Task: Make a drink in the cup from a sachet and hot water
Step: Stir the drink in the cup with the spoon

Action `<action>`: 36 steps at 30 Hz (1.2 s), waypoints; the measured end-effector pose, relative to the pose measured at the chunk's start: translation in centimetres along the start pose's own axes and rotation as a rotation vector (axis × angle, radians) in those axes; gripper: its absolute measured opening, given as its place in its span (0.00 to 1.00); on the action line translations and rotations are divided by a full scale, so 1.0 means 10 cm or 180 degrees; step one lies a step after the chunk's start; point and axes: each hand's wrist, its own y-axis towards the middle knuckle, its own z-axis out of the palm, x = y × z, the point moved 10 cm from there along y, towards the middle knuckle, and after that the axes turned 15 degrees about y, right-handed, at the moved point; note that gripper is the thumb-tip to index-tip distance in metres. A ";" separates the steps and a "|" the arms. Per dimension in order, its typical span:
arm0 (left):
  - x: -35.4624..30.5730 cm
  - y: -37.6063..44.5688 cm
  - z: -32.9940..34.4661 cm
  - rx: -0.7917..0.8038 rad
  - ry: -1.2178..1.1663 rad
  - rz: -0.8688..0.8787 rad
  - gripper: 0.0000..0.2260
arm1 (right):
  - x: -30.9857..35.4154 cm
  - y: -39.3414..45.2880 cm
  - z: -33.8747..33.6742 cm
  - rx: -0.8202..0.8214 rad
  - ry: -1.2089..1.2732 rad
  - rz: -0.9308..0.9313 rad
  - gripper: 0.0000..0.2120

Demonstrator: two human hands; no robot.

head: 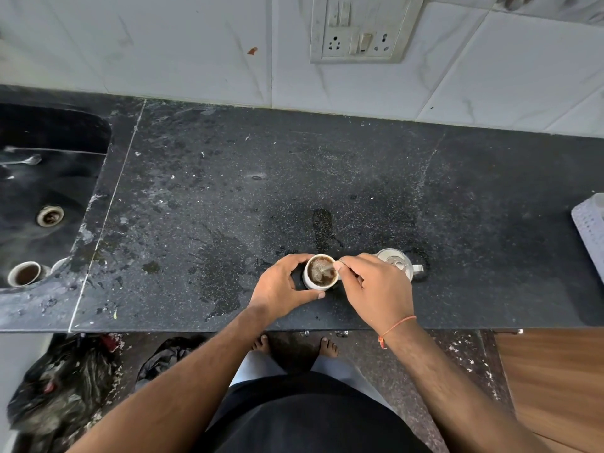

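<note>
A small white cup (pixel 313 284) stands near the front edge of the black stone counter (pixel 294 178). It holds brown, frothy liquid. My left hand (pixel 281 287) wraps around the cup's left side and base. My right hand (pixel 376 282) pinches a thin metal spoon (pixel 328 268) whose tip dips into the drink; the spoon looks blurred. Just behind my right hand stands a glass kettle or jug with a metal lid (pixel 397 263), partly hidden by my fingers. No sachet is visible.
A black sink (pixel 49 191) at the left holds a spoon (pixel 23 161) and another used cup (pixel 24 273). Wet stains mark the counter near the cup. A perforated white object (pixel 591 227) lies at the right edge. A wall socket panel (pixel 359 27) sits above.
</note>
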 end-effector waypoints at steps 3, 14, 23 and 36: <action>-0.02 0.00 -0.02 -0.0018 0.0015 0.0026 0.34 | 0.02 0.00 0.00 -0.0069 -0.0129 -0.0022 0.10; 0.01 0.00 0.01 0.0031 -0.0017 -0.0011 0.34 | -0.05 -0.06 -0.06 0.0058 -0.0098 -0.0004 0.08; 0.02 0.00 0.01 0.0026 -0.0053 -0.0038 0.34 | -0.02 -0.04 -0.06 -0.0071 -0.0453 -0.0108 0.11; 0.01 0.01 0.01 0.0009 -0.0035 0.0024 0.33 | 0.03 -0.03 -0.01 -0.0031 -0.0298 -0.0094 0.14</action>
